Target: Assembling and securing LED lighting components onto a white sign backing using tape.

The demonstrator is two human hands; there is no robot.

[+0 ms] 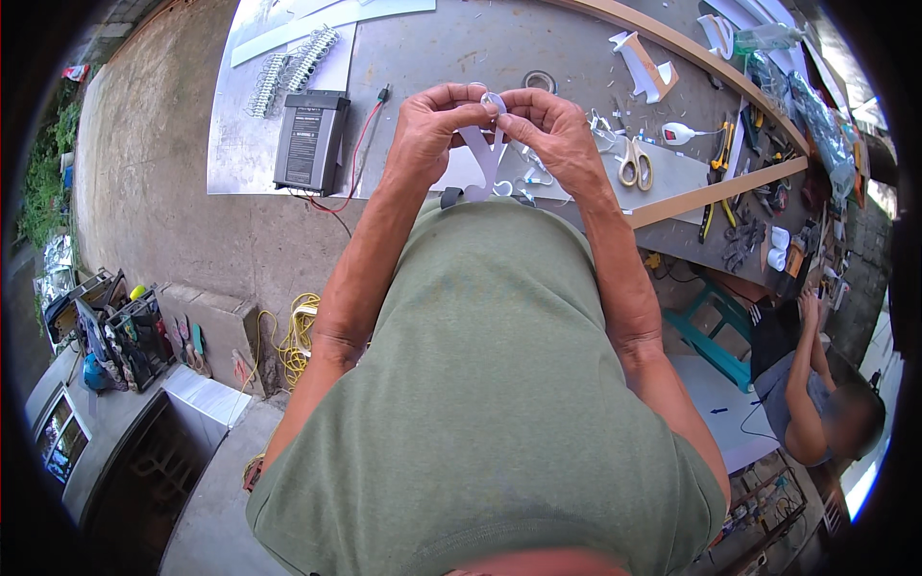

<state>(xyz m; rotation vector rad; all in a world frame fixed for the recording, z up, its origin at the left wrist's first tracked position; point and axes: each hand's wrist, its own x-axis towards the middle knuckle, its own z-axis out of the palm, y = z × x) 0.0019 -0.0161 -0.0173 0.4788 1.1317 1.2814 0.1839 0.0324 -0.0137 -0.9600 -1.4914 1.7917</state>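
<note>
Closest is the green shirt (509,365) of the person, and just beyond it a pale strip (476,144) hangs between the two hands, over the near edge of the table (451,48). The left hand (435,117) and the right hand (555,132) are close together and both grasp the strip at its upper end — thumbs pinching against the forefingers, the other fingers curled. Farther on the table lie the scissors (635,163) to the right, the black box (309,144) to the left, and — farthest — the wire coils (309,58).
</note>
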